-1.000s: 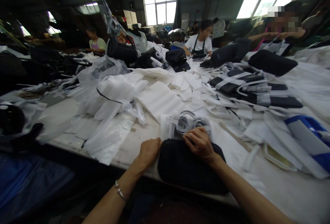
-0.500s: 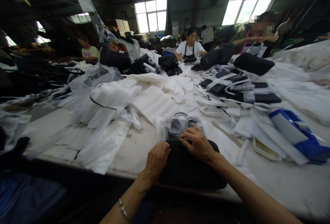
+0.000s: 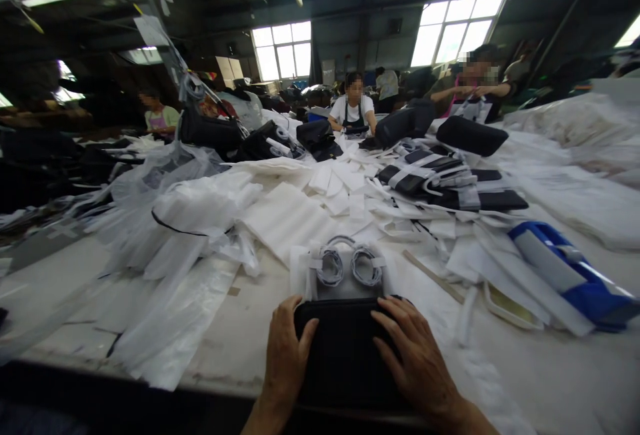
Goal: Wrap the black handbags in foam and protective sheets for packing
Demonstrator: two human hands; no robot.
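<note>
Black case: one flat, matt black case with rounded corners (image 3: 345, 355), lying at the near edge of the long whitish table (image 3: 245, 335), centre, between the two hands; its near end is lost in shadow.
Left hand: one bare left hand (image 3: 286, 345), on the case's left side, thumb apart from the fingers and laid on the top; whether it pinches the edge I cannot tell from here.
Right hand: one bare right hand (image 3: 413, 351), laid over the case's right side, fingers spread, tips at the far edge.
Coils: two round, pale-grey wrapped coils (image 3: 329, 268), side by side just beyond the case, an arched length above them (rather like a pair of spectacles).
Foam: flat white sheets (image 3: 290, 218), heaped mid-table, beyond the coils.
Plastic: crumpled, translucent white bags (image 3: 200, 221), left, one trailing towards the near edge.
Strapped stack: black flat pieces with pale bands (image 3: 450, 181), far right of the coils.
Blue item: one blue-and-grey angular object (image 3: 570, 275), right, well apart from the hands.
Co-workers: one person in a white top and dark apron (image 3: 353, 111), far centre; another in pink and dark clothing (image 3: 470, 91), far right.
</note>
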